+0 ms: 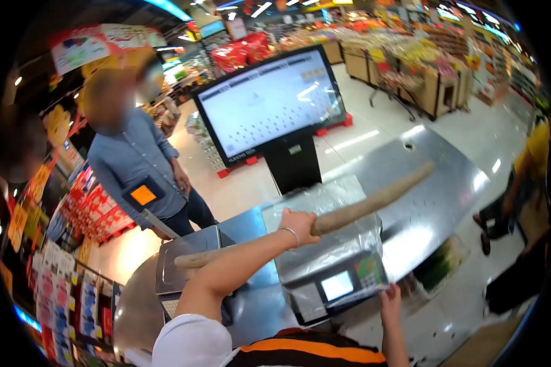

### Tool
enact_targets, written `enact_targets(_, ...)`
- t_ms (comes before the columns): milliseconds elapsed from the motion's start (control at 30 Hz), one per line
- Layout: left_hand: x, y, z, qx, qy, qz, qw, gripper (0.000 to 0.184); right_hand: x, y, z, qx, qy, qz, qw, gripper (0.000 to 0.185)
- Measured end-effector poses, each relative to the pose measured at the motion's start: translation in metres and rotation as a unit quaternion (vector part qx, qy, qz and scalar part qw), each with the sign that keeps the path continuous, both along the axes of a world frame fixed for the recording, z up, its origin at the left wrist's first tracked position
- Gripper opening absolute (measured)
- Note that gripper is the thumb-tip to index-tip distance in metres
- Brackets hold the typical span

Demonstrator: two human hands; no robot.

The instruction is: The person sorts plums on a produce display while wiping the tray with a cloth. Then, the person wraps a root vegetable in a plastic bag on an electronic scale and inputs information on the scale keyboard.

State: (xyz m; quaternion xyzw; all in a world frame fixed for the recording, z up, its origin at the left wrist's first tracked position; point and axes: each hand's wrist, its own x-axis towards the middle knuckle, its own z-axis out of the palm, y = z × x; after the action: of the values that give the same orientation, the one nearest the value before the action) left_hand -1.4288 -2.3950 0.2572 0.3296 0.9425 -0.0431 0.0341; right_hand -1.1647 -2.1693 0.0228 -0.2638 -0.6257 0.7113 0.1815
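The step in hand seems to be steadying the root (373, 207) across the scale (303, 275) at the counter's (453, 177) near edge. The left hand (297, 227) grips it mid-length; whether it rests on the scale is unclear. The right hand (390, 300) is at the scale's near right corner, its hold unclear. The next move calls for supporting both long ends.

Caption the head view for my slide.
Left hand grips a long root vegetable over a plastic-covered scale, right hand at its corner.
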Motion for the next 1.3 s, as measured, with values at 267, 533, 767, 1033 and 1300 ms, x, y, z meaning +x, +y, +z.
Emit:
enact_targets(267,-0.029,0.037,-0.031,-0.015,0.014,0.015,1.000,0.046,0.017,0.021,-0.011,-0.057,-0.022,0.038,0.997,0.042)
enact_targets(533,-0.044,0.034,-0.053,-0.002,-0.016,0.044,0.999,0.050,0.005,0.037,-0.001,0.014,0.036,0.069,0.997,0.035)
enact_targets(767,-0.051,0.036,-0.060,0.003,-0.044,0.067,0.997,0.052,-0.005,0.040,0.001,-0.010,0.012,0.097,0.995,0.039)
enact_targets(1033,-0.033,0.034,-0.036,0.033,-0.098,0.108,0.989,0.098,-0.027,0.032,0.010,-0.044,-0.041,0.075,0.995,0.033)
enact_targets(1300,-0.015,0.018,-0.033,0.058,-0.042,0.096,0.993,0.097,-0.031,0.022,0.018,-0.033,-0.031,0.067,0.997,0.047)
